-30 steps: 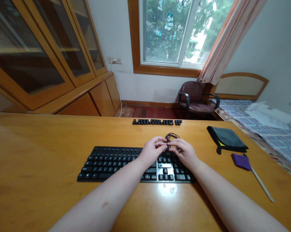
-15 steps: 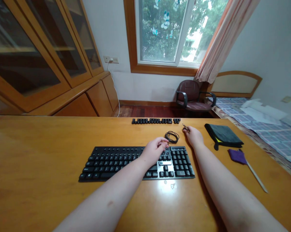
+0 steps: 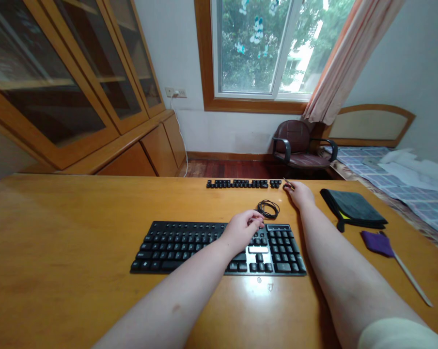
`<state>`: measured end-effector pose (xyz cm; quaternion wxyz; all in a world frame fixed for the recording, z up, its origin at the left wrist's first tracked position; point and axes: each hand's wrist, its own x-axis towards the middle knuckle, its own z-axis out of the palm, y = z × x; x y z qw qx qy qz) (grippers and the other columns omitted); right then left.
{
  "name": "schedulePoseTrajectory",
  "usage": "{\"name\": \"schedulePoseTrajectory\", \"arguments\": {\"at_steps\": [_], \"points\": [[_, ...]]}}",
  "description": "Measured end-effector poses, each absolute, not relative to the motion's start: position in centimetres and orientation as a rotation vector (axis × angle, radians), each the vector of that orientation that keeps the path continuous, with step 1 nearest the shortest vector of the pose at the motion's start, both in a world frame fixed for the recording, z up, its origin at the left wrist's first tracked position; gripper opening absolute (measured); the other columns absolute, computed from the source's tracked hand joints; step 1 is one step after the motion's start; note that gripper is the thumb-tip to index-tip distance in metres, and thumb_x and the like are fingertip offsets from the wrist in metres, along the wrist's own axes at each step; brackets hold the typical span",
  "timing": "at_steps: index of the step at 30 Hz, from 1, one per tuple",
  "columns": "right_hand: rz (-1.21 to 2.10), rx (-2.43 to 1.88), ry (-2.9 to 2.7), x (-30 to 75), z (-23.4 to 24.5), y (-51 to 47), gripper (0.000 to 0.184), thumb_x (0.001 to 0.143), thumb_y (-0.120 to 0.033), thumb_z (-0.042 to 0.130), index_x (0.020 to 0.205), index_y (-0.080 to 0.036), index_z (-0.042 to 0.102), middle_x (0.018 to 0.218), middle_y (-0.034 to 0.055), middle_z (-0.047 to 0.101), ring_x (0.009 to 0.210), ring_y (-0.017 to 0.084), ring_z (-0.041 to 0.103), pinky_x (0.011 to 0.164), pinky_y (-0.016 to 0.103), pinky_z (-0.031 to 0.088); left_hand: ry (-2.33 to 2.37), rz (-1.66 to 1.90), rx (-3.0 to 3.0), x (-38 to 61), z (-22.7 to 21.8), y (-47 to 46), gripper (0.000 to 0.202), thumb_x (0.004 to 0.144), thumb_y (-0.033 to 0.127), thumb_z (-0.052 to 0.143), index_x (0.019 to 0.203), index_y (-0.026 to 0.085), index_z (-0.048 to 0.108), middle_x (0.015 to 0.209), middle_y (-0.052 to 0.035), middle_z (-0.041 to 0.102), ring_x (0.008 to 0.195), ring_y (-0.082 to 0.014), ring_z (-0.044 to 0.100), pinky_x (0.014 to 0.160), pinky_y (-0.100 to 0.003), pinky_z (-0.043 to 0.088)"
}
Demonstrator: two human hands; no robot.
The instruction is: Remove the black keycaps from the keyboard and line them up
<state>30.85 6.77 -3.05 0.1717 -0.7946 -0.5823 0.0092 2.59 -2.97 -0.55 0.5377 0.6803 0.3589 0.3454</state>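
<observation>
The keyboard [image 3: 190, 240] lies flat in the middle of the table [image 3: 77, 232], its long side facing the person. The left hand [image 3: 244, 230] is over its upper right part, fingers curled and thumb drawn in close to them (whether anything sits between the fingertips, I cannot tell). The right hand [image 3: 302, 195] is well apart from the left, near the far edge of the table, its fingers closed on a small thin tool [image 3: 288, 183] that is too small to make out clearly.

The keyboard is black, with a bright shine above the arrow keys and a separate number block at its right end; the left hand and forearm hide part of it. Just beyond it lies a coiled black cable [image 3: 273, 216]. Farther back, loose black keys [image 3: 241, 184] line up in a row, the right end near the right hand. To the right are a folded dark cloth [image 3: 357, 208] (a bit of yellow shows at its edge) and a purple cloth [image 3: 378, 243] beside a pale stick [image 3: 412, 278]. Past the table stands a chair [image 3: 295, 138].
</observation>
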Motion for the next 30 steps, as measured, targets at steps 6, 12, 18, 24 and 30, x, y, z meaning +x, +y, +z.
{"name": "schedulePoseTrajectory", "arguments": {"at_steps": [6, 12, 18, 24, 30], "points": [[0.045, -2.220, -1.633, 30.59, -2.82, 6.51, 0.036, 0.081, -0.036, 0.051, 0.113, -0.023, 0.061, 0.103, 0.0080, 0.067, 0.089, 0.023, 0.058, 0.066, 0.028, 0.039, 0.871, 0.821, 1.647, 2.61, -0.39, -2.99, 0.025, 0.085, 0.034, 0.046, 0.095, 0.016, 0.060, 0.085, -0.0056, 0.068, 0.083, -0.0184, 0.064, 0.076, -0.031, 0.048], [0.020, -2.274, -1.649, 30.27, -2.68, 6.47, 0.034, 0.083, -0.037, 0.049, 0.110, -0.023, 0.064, 0.103, 0.0091, 0.067, 0.088, 0.023, 0.059, 0.067, 0.029, 0.040, 0.861, 0.817, 1.670, 2.58, -0.38, -2.97, 0.025, 0.084, 0.033, 0.046, 0.094, 0.016, 0.060, 0.085, -0.0060, 0.068, 0.083, -0.0187, 0.064, 0.076, -0.031, 0.048], [-0.017, -2.243, -1.720, 30.35, -2.89, 6.50, 0.034, 0.085, -0.038, 0.046, 0.110, -0.024, 0.064, 0.105, 0.0077, 0.066, 0.090, 0.023, 0.059, 0.068, 0.030, 0.041, 0.871, 0.823, 1.669, 2.60, -0.61, -2.93, 0.024, 0.084, 0.032, 0.046, 0.094, 0.016, 0.060, 0.085, -0.0056, 0.068, 0.082, -0.0184, 0.063, 0.075, -0.031, 0.048], [-0.004, -2.209, -1.751, 30.22, -2.75, 6.46, 0.036, 0.085, -0.037, 0.046, 0.114, -0.023, 0.062, 0.110, 0.0081, 0.064, 0.095, 0.023, 0.057, 0.072, 0.030, 0.041, 0.873, 0.809, 1.659, 2.61, -0.65, -2.92, 0.024, 0.084, 0.033, 0.046, 0.094, 0.017, 0.061, 0.085, -0.0054, 0.068, 0.084, -0.0187, 0.064, 0.076, -0.031, 0.048], [0.007, -2.208, -1.660, 30.03, -2.63, 6.32, 0.037, 0.083, -0.037, 0.047, 0.115, -0.023, 0.061, 0.107, 0.0085, 0.065, 0.091, 0.023, 0.058, 0.070, 0.029, 0.040, 0.884, 0.802, 1.667, 2.62, -0.68, -2.95, 0.025, 0.084, 0.034, 0.046, 0.095, 0.017, 0.061, 0.086, -0.0053, 0.068, 0.082, -0.0189, 0.063, 0.075, -0.031, 0.048]]}}
